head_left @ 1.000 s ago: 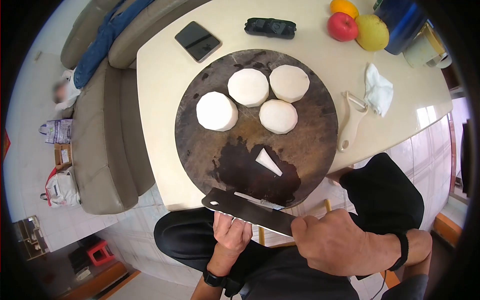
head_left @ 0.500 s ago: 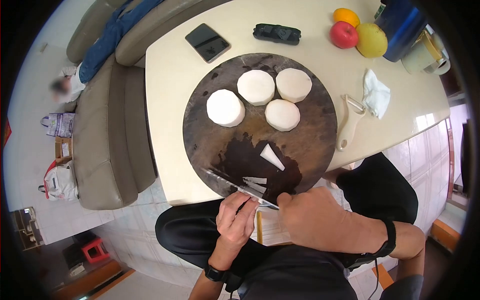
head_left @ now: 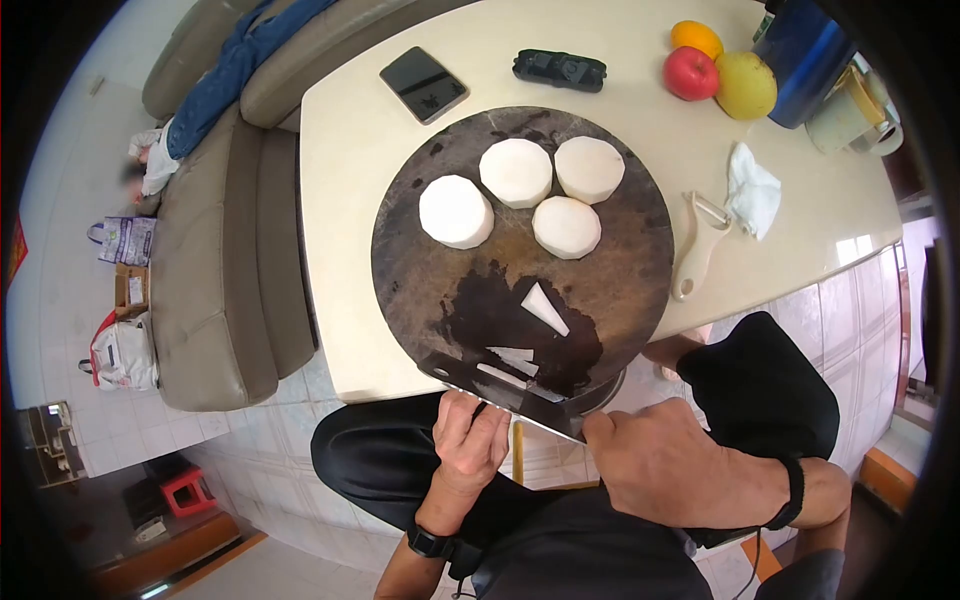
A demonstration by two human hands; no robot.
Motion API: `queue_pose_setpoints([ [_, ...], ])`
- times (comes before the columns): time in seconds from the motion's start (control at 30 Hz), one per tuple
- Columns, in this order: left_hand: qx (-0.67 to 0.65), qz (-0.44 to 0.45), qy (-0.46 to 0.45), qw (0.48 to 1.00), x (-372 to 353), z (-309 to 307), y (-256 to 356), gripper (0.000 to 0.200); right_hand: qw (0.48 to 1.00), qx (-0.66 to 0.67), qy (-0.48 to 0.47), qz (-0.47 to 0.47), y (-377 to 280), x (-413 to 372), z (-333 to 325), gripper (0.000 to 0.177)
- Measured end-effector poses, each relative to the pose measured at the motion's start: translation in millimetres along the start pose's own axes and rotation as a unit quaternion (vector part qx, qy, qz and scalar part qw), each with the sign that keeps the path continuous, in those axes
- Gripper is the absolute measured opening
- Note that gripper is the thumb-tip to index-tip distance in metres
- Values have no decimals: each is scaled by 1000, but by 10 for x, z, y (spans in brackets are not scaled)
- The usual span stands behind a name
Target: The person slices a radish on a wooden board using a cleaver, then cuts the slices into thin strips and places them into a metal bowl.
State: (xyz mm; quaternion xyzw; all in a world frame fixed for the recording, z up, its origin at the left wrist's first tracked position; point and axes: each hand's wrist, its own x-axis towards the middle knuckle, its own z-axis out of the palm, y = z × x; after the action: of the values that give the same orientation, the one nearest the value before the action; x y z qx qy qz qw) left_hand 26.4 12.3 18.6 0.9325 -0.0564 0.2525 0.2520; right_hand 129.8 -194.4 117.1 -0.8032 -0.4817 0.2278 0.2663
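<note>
My right hand (head_left: pixel 670 462) is closed round the handle of a cleaver (head_left: pixel 505 392), whose dark blade lies along the near edge of the round dark board (head_left: pixel 630 290). The fingers of my left hand (head_left: pixel 472 438) are pinched at the blade's near edge; what they hold, if anything, is hidden. Several thick white peeled discs (head_left: pixel 456 212) stand on the far half of the board. A white wedge (head_left: pixel 545 308) lies on the wet patch, and thin white slices (head_left: pixel 512 358) lie just beyond the blade.
On the pale table (head_left: pixel 345 250) are a phone (head_left: pixel 424 84), a black bundle (head_left: pixel 559 70), a peeler (head_left: pixel 702 245), a white cloth (head_left: pixel 752 190), fruit (head_left: pixel 745 83) and a blue bottle (head_left: pixel 803 60). A person (head_left: pixel 160 160) is on the sofa (head_left: pixel 215 260) at left.
The cleaver has tilted, so its broad face now shows, and my right hand has moved slightly right and nearer my body. A thin white strip now shows against the blade.
</note>
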Motion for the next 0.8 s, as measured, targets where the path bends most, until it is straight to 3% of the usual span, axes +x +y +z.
queue_pose_setpoints([
  [0.43,-31,-19,2,999,1,13,4,23,999,21,-31,-3,6,224,-1,12],
  [0.5,-27,-16,6,999,11,14,0,24,999,24,9,-35,8,289,54,21],
  [0.63,-31,-21,5,999,-3,9,1,27,995,31,69,-61,-40,380,168,20],
  [0.7,-33,-17,13,999,-3,27,0,28,1000,-17,2,-14,-57,395,160,9],
  [0.73,-37,-16,15,999,15,19,15,28,999,-23,6,-22,-41,406,165,9],
  [0.8,-42,-13,27,999,59,34,40,26,998,-10,7,59,38,415,168,13],
])
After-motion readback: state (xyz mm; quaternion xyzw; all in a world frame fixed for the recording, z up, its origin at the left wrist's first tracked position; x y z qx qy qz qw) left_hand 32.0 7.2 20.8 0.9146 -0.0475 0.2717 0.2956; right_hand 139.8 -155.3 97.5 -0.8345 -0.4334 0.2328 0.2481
